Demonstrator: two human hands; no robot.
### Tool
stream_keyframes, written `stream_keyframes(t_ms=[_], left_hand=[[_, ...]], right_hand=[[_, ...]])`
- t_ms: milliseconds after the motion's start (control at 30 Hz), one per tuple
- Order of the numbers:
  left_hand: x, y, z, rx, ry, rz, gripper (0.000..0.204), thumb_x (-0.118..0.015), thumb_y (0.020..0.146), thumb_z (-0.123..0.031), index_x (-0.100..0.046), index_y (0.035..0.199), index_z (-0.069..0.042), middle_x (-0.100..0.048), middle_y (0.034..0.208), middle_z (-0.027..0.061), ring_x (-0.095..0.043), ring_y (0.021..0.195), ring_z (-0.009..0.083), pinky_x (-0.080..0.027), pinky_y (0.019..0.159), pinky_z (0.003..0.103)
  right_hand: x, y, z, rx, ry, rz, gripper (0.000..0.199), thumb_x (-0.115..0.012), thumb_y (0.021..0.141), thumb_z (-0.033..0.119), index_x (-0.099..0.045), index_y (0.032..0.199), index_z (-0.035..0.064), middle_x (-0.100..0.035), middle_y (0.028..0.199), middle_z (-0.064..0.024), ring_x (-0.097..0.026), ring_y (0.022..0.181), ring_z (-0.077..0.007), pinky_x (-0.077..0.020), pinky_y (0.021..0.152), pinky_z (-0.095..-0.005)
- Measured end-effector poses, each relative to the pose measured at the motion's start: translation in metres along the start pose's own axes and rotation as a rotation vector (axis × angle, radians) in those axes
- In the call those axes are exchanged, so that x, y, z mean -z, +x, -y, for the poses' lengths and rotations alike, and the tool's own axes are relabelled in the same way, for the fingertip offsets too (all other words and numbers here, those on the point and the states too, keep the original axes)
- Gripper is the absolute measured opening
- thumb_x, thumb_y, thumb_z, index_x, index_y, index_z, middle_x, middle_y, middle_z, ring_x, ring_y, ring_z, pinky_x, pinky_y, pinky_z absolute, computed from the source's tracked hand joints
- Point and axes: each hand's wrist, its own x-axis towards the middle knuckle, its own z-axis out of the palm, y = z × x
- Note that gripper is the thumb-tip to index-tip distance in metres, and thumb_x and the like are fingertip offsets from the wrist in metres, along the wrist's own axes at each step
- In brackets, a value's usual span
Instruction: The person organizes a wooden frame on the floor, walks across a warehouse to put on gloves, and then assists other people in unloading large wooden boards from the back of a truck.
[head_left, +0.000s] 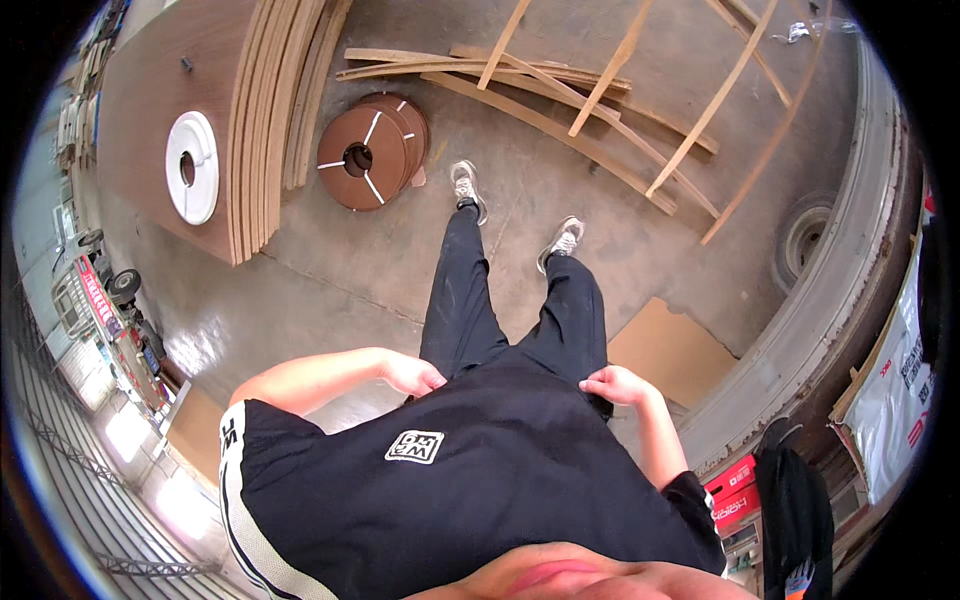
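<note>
At the left side of my waist, my left hand (pixel 412 376) is closed with its fingers curled at the hem of my black T-shirt (pixel 480 470). Level with it on the other side, my right hand (pixel 617 385) pinches the cloth at the hem. Both elbows stick outward. Below the hem hang my black trousers (pixel 457 290), and the fingertips partly vanish into the dark cloth. No tool or workpiece shows in either hand.
Ahead lie brown coiled edging rolls (pixel 345 180) and wooden strips (pixel 560 130). A white roll (pixel 192 168) rests on stacked brown boards (pixel 150 110) at left. To the right are flat cardboard (pixel 670 345), a wheel (pixel 803 240) and a long metal side rail (pixel 815 330).
</note>
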Motion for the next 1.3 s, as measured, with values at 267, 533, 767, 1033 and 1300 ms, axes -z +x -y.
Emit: stream_keyframes(t_ms=[267, 533, 767, 1033, 1300], left_hand=[[0.456, -0.024, 0.025, 0.046, 0.878, -1.218, 0.017, -0.059, 0.091, -0.021, -0.067, 0.094, -0.006, -0.07, 0.086, 0.0152, -0.071, 0.079, 0.0279, -0.056, 0.07, 0.04], [0.849, -0.009, -0.022, 0.289, 1.248, -1.76, 0.061, -0.068, 0.088, -0.033, -0.046, 0.139, -0.007, -0.052, 0.141, 0.0143, -0.048, 0.131, 0.031, -0.042, 0.107, 0.043], [0.954, -0.036, 0.001, 0.454, 1.509, -1.738, 0.058, -0.075, 0.081, -0.04, -0.053, 0.126, -0.011, -0.058, 0.128, 0.01, -0.053, 0.124, 0.0296, -0.044, 0.101, 0.044], [0.864, -0.053, 0.002, 0.114, 1.678, -1.593, 0.048, -0.075, 0.077, -0.048, -0.058, 0.1, -0.01, -0.063, 0.096, 0.0077, -0.062, 0.099, 0.029, -0.05, 0.08, 0.043], [0.794, -0.166, 0.122, 0.285, 1.123, -2.019, 0.052, -0.071, 0.08, -0.056, -0.064, 0.105, -0.011, -0.066, 0.103, 0.0102, -0.063, 0.1, 0.0317, -0.051, 0.082, 0.046]], right_hand=[[0.172, 0.288, 0.057, 0.219, 0.202, -0.736, 0.031, -0.062, 0.094, 0.032, -0.068, 0.085, 0.0031, -0.065, 0.071, -0.0076, -0.063, 0.069, -0.0155, -0.0505, 0.066, -0.0334], [0.418, 0.594, 0.003, -0.316, 0.192, -1.298, 0.112, -0.065, 0.075, 0.075, -0.038, 0.143, -0.0105, -0.047, 0.143, -0.0308, -0.047, 0.134, -0.0376, -0.0386, 0.11, -0.0434], [0.436, 0.705, 0.02, 0.12, 0.959, -1.063, 0.037, -0.073, 0.086, 0.044, -0.056, 0.093, 0.0129, -0.056, 0.075, 0.0009, -0.054, 0.062, -0.0111, -0.0458, 0.059, -0.0277], [0.406, 0.609, 0.013, 0.227, 1.217, -1.042, 0.021, -0.067, 0.094, 0.029, -0.05, 0.086, 0.019, -0.031, 0.056, 0.0098, -0.028, 0.043, -0.0056, -0.0256, 0.042, -0.0241], [0.378, 0.51, 0.036, 0.109, 1.175, -1.087, 0.025, -0.066, 0.094, 0.036, -0.05, 0.08, 0.0224, -0.032, 0.056, 0.0115, -0.03, 0.044, -0.0037, -0.0304, 0.044, -0.022]])
